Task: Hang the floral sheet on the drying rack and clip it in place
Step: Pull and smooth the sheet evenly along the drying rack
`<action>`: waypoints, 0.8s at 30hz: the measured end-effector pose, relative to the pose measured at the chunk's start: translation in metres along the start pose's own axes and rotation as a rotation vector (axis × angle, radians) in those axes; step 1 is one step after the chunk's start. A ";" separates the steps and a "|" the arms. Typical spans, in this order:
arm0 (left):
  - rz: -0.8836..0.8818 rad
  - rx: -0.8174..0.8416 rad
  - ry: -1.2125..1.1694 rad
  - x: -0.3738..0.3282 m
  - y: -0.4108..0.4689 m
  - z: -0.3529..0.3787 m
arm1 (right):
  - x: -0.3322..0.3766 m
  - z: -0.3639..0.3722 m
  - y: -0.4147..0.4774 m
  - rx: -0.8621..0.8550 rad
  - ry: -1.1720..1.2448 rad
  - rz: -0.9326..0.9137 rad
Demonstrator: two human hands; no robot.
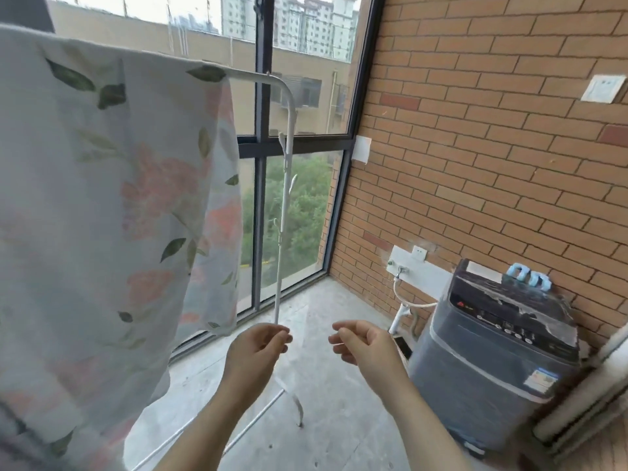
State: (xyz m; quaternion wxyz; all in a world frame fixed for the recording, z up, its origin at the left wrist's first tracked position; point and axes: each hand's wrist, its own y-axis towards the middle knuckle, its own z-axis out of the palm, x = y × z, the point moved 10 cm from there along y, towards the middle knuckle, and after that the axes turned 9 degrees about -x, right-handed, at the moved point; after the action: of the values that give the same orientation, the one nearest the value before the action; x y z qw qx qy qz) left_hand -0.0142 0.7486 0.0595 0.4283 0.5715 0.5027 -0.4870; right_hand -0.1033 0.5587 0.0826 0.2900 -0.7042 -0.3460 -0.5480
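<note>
white sheet printed with pink flowers and green leaves [102, 198] is draped over the top bar of the white tubular metal drying rack [289, 107]; no clip seen on it. left hand [258, 348] and right hand [360, 341], low before the rack's upright: each grip loosely curled, empty. pale blue plastic clips [528, 277] lie well right of the rack. risk: the unsecured sheet may slide off while the clips are fetched.
</note>
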 end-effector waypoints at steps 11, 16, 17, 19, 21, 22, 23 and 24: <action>0.000 -0.249 0.060 -0.005 0.107 0.004 | 0.022 0.054 0.151 0.244 0.010 -0.055; -0.037 -0.475 0.034 -0.010 0.137 0.002 | 0.034 0.083 0.215 0.431 0.077 -0.085; -0.037 -0.512 0.028 -0.013 0.140 0.004 | 0.038 0.088 0.226 0.471 0.083 -0.098; -0.047 -0.586 0.038 -0.016 0.147 0.007 | 0.047 0.097 0.250 0.536 0.086 -0.132; -0.062 -0.662 0.072 -0.016 0.153 0.005 | 0.057 0.106 0.271 0.590 0.079 -0.167; -0.062 -0.696 0.094 -0.017 0.155 0.004 | 0.063 0.113 0.280 0.623 0.076 -0.189; -0.063 -0.730 0.115 -0.017 0.157 0.001 | 0.068 0.121 0.287 0.659 0.066 -0.208; -0.063 -0.768 0.142 -0.019 0.157 -0.003 | 0.073 0.130 0.293 0.689 0.050 -0.231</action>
State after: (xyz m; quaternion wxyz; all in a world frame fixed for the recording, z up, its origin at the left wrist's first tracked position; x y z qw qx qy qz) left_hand 0.1419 0.7282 0.0789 0.5600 0.3861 0.6942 -0.2354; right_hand 0.2187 0.4996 0.1147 0.4549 -0.5078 -0.5803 -0.4455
